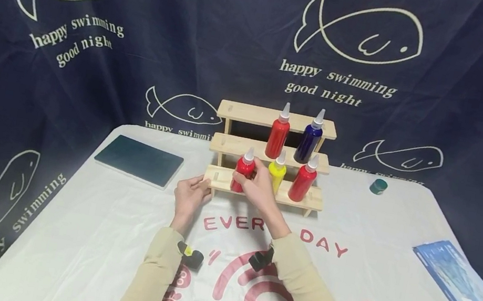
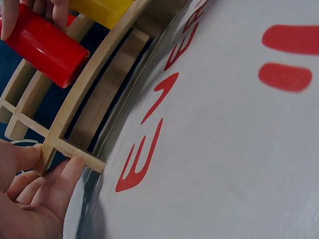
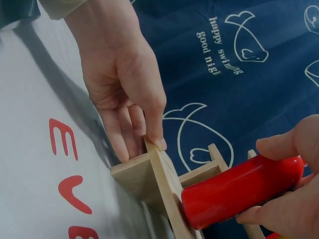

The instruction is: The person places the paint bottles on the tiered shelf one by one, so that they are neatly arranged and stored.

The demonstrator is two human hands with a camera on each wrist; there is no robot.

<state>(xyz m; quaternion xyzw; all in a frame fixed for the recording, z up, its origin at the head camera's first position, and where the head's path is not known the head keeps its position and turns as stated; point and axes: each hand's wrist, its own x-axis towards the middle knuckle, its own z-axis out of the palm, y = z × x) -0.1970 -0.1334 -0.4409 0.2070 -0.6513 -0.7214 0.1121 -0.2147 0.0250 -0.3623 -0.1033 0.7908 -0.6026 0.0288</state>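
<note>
A three-tier wooden display rack (image 1: 270, 151) stands on the table. My left hand (image 1: 191, 195) grips the left end of its lowest step, thumb on top and fingers beneath, as the left wrist view shows. My right hand (image 1: 260, 188) holds a red squeeze bottle (image 1: 244, 168) with a pale pointed cap, upright at the left part of that step. Whether its base touches the wood, I cannot tell. To its right on the lowest step are a yellow bottle (image 1: 275, 176), partly behind my right hand, and another red bottle (image 1: 302, 183). A third red bottle (image 1: 277, 138) and a dark blue bottle (image 1: 308, 143) stand on the middle step.
Left of the rack lies a dark flat rectangular slab (image 1: 140, 159). A small dark green lidded jar (image 1: 378, 186) sits at the back right, and a blue printed booklet (image 1: 463, 289) lies along the right edge. Behind the table hangs a navy curtain (image 1: 221, 40).
</note>
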